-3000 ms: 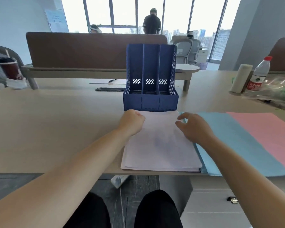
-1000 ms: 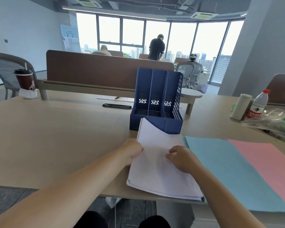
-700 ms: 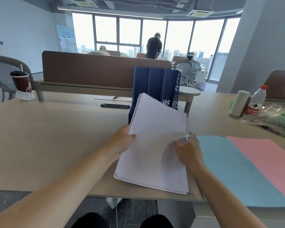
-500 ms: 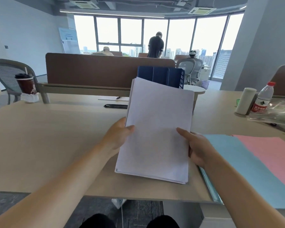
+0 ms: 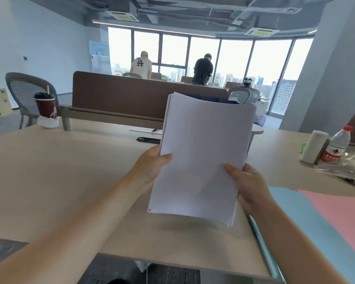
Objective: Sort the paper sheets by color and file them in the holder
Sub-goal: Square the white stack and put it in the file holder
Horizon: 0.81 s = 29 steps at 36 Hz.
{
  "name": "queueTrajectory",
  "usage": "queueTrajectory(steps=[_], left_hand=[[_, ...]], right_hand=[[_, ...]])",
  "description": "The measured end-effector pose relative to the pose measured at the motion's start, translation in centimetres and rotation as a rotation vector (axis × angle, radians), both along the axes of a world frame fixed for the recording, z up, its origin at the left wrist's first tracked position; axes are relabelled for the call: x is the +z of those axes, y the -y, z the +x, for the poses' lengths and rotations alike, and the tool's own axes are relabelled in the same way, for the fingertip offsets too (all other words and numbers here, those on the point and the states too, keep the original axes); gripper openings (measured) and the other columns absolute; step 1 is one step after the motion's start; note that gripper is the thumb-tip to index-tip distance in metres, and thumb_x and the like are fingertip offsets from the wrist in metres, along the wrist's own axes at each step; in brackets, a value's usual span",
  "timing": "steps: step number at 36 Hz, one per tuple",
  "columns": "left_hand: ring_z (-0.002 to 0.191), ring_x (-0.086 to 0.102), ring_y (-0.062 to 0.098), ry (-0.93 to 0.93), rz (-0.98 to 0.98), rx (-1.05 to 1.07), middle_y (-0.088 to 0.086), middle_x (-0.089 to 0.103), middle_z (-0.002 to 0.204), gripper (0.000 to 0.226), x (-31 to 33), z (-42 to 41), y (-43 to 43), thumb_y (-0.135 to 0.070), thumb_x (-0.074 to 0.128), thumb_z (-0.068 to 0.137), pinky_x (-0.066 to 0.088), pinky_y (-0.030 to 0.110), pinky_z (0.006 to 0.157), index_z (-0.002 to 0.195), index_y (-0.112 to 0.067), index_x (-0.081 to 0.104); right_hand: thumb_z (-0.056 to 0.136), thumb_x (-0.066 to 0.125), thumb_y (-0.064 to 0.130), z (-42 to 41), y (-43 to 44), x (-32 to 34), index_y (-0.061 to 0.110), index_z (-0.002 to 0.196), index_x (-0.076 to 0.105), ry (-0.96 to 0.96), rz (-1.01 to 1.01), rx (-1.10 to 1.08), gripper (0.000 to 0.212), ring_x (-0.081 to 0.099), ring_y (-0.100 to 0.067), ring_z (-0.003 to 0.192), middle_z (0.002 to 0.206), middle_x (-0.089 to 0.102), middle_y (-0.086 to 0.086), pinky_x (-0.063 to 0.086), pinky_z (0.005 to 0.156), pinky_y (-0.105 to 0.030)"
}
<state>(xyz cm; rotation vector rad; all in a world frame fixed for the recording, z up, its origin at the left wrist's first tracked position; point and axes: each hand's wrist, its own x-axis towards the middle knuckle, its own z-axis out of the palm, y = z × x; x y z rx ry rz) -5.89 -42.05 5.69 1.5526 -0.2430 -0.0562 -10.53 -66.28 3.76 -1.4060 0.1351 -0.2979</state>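
- White and matte, the thick stack of plain paper sheets (image 5: 201, 158) is held up in the air above the pale wood-grain table (image 5: 59, 171), in front of the person's chest and between the two hands.
- Its long axis runs from bottom to top, leaning a little to the right as it rises. The blank face is turned toward the person and the short top edge points up at the far windows.
- The sheets are rectangular, flat and smooth, with no print that can be made out. They are not quite squared up, and thin layered edges show at the top left corner and along the lower right corner.
- The left hand (image 5: 152, 165) grips the left long edge about halfway up. Its thumb is pressed flat on the front face, and its fingers are hidden behind the paper.
- The right hand (image 5: 246, 183) grips the right long edge somewhat lower, thumb on the front and fingers curled round behind.
- The dark blue plastic file holder (image 5: 223, 100) stands behind the stack, and only a sliver of its top rim shows above the paper.
- A pile of light blue paper sheets (image 5: 307, 222) lies flat on the table to the right, with a pile of pink paper sheets (image 5: 340, 218) directly alongside it.
- Farther right stand a clear plastic water bottle with a red cap (image 5: 336, 148) and, just beside it, a white cylinder (image 5: 314, 146).
- A dark red paper cup with a black lid (image 5: 45, 105) sits at the far left.
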Motion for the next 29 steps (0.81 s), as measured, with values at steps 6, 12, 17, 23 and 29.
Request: queueTrajectory(steps=[6,12,17,23,29], left_hand=[[0.096,0.072,0.031,-0.041,-0.122,-0.012,0.01,0.075,0.104,0.025,0.2,0.0,0.4,-0.014,0.07,0.087,0.056,0.045,0.09,0.112,-0.009,0.07],[0.096,0.073,0.025,-0.022,-0.066,-0.009,0.006,0.076,0.102,0.022,-1.7,0.0,0.1,-0.022,0.074,0.086,0.054,0.046,0.095,0.105,-0.013,0.075],[0.096,0.073,0.023,-0.007,-0.055,-0.009,0.003,0.076,0.104,0.023,-2.2,0.9,-0.1,-0.024,0.073,0.087,0.053,0.047,0.096,0.108,-0.015,0.074],[0.095,0.073,0.024,-0.027,-0.084,0.015,0.004,0.076,0.101,0.02,-2.2,2.0,0.2,-0.024,0.074,0.085,0.053,0.046,0.096,0.103,-0.015,0.075],[0.094,0.073,0.019,-0.033,-0.101,0.023,0.001,0.077,0.1,0.015,-2.2,3.1,0.5,-0.02,0.073,0.086,0.054,0.039,0.091,0.1,-0.016,0.075]], right_hand=[[0.09,0.069,0.009,-0.2,-1.1,0.4,0.01,0.096,0.072,0.049,-0.008,-0.051,0.007,0.072,-0.027,0.09,0.097,0.077,-0.007,0.057,0.087,-0.044],[0.084,0.074,0.011,-0.6,-1.5,-0.2,0.007,0.1,0.073,0.017,0.034,0.043,0.017,0.073,-0.027,0.094,0.101,0.076,-0.009,0.056,0.089,-0.043],[0.081,0.076,0.014,0.1,-1.3,0.1,0.006,0.104,0.073,0.027,0.026,0.079,0.025,0.073,-0.026,0.094,0.103,0.076,-0.009,0.057,0.082,-0.036],[0.082,0.076,0.014,1.6,-1.6,-0.1,0.008,0.102,0.074,0.026,0.04,0.064,0.021,0.074,-0.026,0.094,0.103,0.076,-0.009,0.056,0.082,-0.037],[0.087,0.072,0.013,2.4,-1.7,0.0,0.011,0.099,0.073,0.031,0.034,0.063,0.012,0.073,-0.026,0.095,0.102,0.077,-0.007,0.057,0.086,-0.04]])
